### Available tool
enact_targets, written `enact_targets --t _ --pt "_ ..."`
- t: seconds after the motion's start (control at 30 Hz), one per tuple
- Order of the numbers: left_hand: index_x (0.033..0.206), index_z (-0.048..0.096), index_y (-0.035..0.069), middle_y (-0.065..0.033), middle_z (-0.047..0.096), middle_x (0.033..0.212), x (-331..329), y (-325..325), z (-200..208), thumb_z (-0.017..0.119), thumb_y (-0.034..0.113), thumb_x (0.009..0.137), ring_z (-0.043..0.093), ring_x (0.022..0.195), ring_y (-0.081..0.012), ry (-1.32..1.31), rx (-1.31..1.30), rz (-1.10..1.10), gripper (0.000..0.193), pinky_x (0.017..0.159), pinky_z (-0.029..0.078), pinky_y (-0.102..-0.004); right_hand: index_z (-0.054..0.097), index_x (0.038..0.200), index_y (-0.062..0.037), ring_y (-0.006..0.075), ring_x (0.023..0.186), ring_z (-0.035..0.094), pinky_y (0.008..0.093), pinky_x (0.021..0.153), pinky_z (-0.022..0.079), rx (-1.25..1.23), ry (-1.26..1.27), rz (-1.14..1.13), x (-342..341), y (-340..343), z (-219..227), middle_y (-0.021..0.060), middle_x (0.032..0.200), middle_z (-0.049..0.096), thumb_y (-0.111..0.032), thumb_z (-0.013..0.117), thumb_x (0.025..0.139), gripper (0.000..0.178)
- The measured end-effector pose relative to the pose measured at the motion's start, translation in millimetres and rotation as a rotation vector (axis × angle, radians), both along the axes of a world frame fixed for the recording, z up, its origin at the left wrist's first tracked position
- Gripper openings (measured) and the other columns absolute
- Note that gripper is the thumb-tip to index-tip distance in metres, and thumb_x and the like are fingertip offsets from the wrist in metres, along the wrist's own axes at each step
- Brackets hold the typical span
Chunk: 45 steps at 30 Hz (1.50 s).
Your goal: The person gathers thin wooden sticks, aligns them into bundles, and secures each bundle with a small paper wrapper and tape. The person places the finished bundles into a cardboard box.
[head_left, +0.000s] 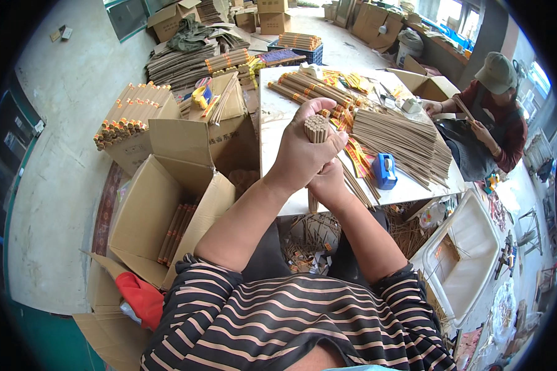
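Stick bundle gripped in left hand, right hand just below.

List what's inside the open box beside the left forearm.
Inside the box, brown stick bundles with orange marks show toward its right side. Whatever lies beneath them is covered.

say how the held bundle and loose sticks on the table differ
The bundle is packed tight; the loose sticks are fanned out. The bundle stands roughly upright in the left hand and right hand; the loose sticks lie on the table. Both are thin brown sticks.
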State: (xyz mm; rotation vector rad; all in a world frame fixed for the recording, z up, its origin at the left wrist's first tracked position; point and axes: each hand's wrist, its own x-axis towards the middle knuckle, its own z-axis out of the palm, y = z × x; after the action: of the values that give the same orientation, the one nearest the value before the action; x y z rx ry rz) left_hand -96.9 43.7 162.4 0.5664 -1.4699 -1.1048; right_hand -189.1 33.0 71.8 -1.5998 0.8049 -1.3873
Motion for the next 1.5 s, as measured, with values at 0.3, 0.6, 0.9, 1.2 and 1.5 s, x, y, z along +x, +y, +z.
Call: enact_targets --t 0.3,0.6,0.9,1.2,1.5 --pt "0.107 0.05 -0.004 0.0047 0.053 0.065 -1.2 -5.4 -24.2 0.068 0.008 0.079 0.047 0.058 -0.0025 0.033 -0.004 0.145 0.035 0.058 0.041 -0.0188 0.057 0.104 -0.0013 0.0192 0.082 0.061 0.0309 0.073 0.047 -0.118 0.052 -0.072 8.1 2.2 5.0 0.0112 0.091 0.063 -0.008 0.063 0.077 0.029" --pt "0.118 0.049 -0.002 0.005 0.047 0.067 12.4 25.2 13.6 0.064 0.007 0.081 0.041 0.062 -0.0019 -0.284 -0.101 0.208 0.041 0.058 0.04 -0.0189 0.036 0.13 0.0022 0.0232 0.117 0.045 0.0334 0.101 0.031 -0.053 0.214 0.202 -17.7 38.5 33.9 0.0165 0.121 0.05 -0.008 0.065 0.073 0.064" --pt "0.13 0.029 -0.011 -0.0259 0.06 0.085 12.7 36.8 -43.7 0.052 0.021 0.083 0.061 0.083 -0.0366 -0.773 -0.113 0.145 0.062 0.071 0.049 -0.0379 0.05 0.098 -0.0035 0.0281 0.059 0.061 0.0336 0.054 0.047 -0.202 0.543 -0.348 -32.1 67.8 57.1 0.0132 0.068 0.059 -0.035 0.059 0.084 0.036" --pt "0.1 0.052 -0.004 -0.0093 0.06 0.082 26.4 66.8 -75.9 0.061 0.011 0.075 0.056 0.067 -0.0153 -0.565 0.255 -0.329 0.03 0.062 0.047 -0.0298 0.057 0.08 -0.001 0.0269 0.052 0.059 0.0325 0.051 0.046 -0.062 0.316 -0.319 -33.0 94.5 15.4 0.0158 0.059 0.057 -0.02 0.054 0.086 0.02" --pt "0.1 0.049 0.005 -0.0042 0.05 0.071 43.6 87.4 -76.3 0.035 0.041 0.096 0.045 0.052 -0.0087 -0.11 0.902 -0.606 0.039 0.047 0.04 -0.0202 0.056 0.078 0.0006 0.0172 0.053 0.055 0.0292 0.053 0.045 0.262 0.25 -0.185 -24.9 104.5 2.1 0.0126 0.059 0.055 -0.024 0.051 0.088 0.027"
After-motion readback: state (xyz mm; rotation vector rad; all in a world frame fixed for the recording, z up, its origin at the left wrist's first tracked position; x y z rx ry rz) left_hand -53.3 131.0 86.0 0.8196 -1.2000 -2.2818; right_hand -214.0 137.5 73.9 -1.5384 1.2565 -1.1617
